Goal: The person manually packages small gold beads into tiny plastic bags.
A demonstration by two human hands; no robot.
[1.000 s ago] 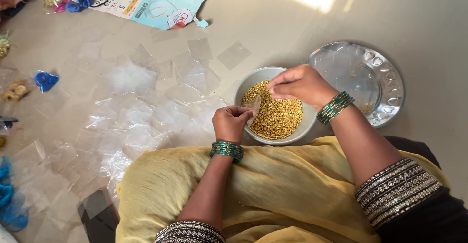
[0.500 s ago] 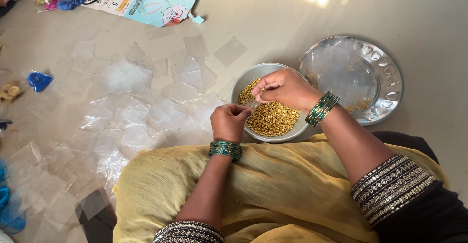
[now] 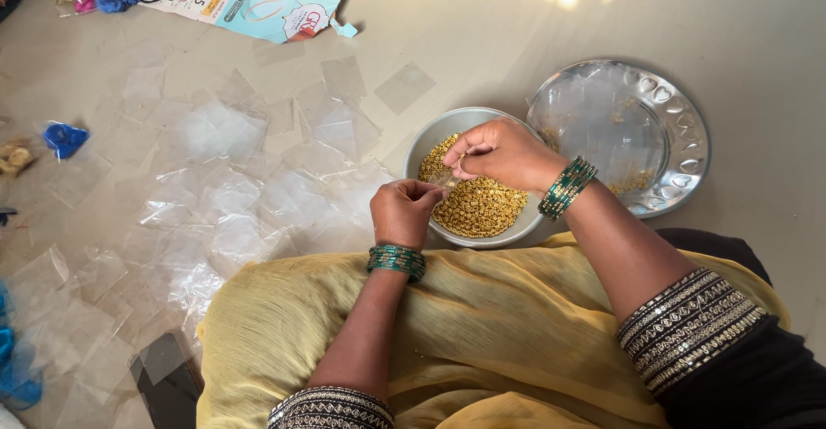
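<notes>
Over the round steel bowl (image 3: 428, 141) of tiny golden beads (image 3: 482, 209), her left hand (image 3: 403, 212) and right hand (image 3: 506, 152) together pinch a small clear plastic pouch (image 3: 444, 179).

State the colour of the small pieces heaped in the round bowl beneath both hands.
Golden yellow; the small pieces in the bowl show best in the head view.

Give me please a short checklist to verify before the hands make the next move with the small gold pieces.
1. Bowl of gold pieces upright, well filled: ok.
2. Left hand pinching a small clear pouch over the bowl: ok.
3. Right hand above the bowl, fingertips at the pouch: ok.
4. Pouch mouth open: cannot tell.
5. Spare clear pouches on the floor beside the left hand: ok.
6. Steel plate free for filled pouches: ok.
</notes>
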